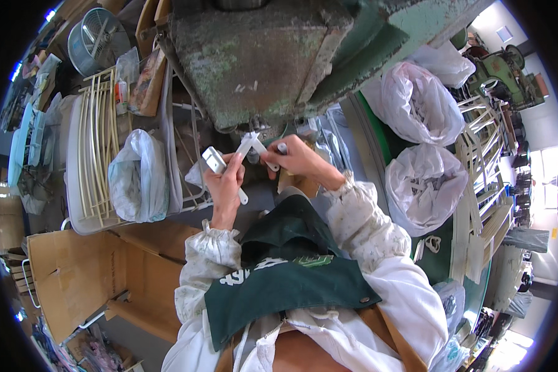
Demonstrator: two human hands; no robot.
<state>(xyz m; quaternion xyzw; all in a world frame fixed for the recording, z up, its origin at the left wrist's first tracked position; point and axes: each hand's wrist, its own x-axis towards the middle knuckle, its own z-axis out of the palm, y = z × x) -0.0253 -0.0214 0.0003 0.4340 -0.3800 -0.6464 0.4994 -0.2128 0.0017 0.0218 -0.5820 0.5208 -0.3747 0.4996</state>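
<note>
Machine (260, 68), worn green, fills top ctr, its lower edge just beyond the hands. Cardboard box (74, 273) stands open, lower L; two white bags (400, 208) w/ pale pcs inside at R, another white bag (136, 186) at L. R hand (296, 156) pinches one white strip (258, 146) betw. thumb & fingertips. L hand (224, 181) has its fingers curled round a second white strip (246, 146), w/ a white bracket (214, 159) at its outer side; can't tell if bracket & strip are one pc. Strips meet in an upside-down V approx. mid-view, by the machine's lower edge; join too small to read. Risks, prob.: weak R pinch lets its strip swivel or slip; shifting L grip could drop the bracket; fingertips this near could get nipped if the machine moves.
</note>
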